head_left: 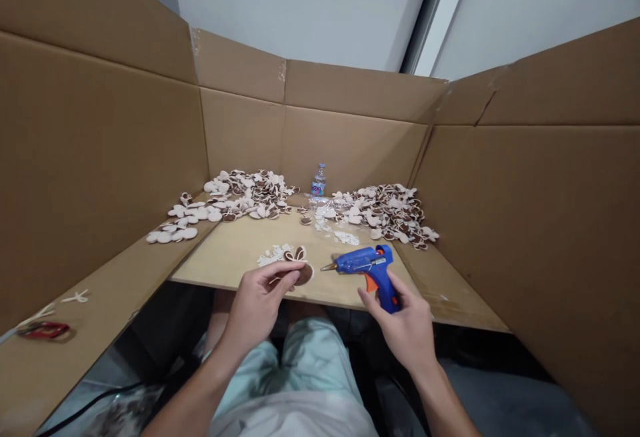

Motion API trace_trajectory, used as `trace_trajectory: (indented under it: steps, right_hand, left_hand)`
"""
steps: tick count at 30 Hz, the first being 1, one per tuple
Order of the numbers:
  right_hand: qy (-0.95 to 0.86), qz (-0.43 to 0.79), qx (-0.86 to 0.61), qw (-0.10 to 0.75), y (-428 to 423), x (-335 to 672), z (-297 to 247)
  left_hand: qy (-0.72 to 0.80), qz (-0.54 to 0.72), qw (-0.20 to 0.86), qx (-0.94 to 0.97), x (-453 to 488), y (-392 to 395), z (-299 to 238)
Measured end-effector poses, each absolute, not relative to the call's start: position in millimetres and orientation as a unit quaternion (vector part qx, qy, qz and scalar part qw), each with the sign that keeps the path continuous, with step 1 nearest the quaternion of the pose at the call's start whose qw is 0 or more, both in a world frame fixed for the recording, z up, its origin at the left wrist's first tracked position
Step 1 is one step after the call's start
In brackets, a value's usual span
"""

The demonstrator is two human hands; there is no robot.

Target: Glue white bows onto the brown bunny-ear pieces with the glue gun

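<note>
Between thumb and fingers, my left hand (260,297) pinches a brown bunny-shaped felt piece (305,274) with white edging and two long ears. My right hand (407,323) is wrapped round the handle of a blue hot glue gun (365,260) with an orange trigger. Its metal nozzle points left at the bunny piece, a short gap away. Just behind my left hand lies a small heap of white cut pieces (274,255) on the wooden board (215,257).
Big piles of brown-and-white pieces lie at the back left (250,190) and back right (395,210). A water bottle (319,180) stands between them. More white bits (347,238) lie mid-board. Red-handled snips (45,330) rest at far left. Cardboard walls (350,137) enclose the board.
</note>
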State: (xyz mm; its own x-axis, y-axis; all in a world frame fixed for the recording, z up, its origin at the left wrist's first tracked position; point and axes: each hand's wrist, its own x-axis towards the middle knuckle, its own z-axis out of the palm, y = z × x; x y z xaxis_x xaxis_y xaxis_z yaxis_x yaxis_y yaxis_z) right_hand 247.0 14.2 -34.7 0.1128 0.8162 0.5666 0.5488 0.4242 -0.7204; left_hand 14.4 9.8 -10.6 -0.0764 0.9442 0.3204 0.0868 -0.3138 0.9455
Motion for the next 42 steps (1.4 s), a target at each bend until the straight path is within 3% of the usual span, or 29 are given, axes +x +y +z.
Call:
trace_trajectory:
  steps: [6, 42]
  right_hand:
    - [-0.697, 0.068, -0.485, 0.524, 9.4, 240.7, -35.0]
    - [-0.682, 0.008, -0.482, 0.550, 8.5, 247.0, -35.6]
  left_hand:
    - [0.418, 0.576, 0.422, 0.562, 18.4, 1.3, -9.5]
    - [0.435, 0.574, 0.400, 0.567, 17.0, -3.1, -6.5]
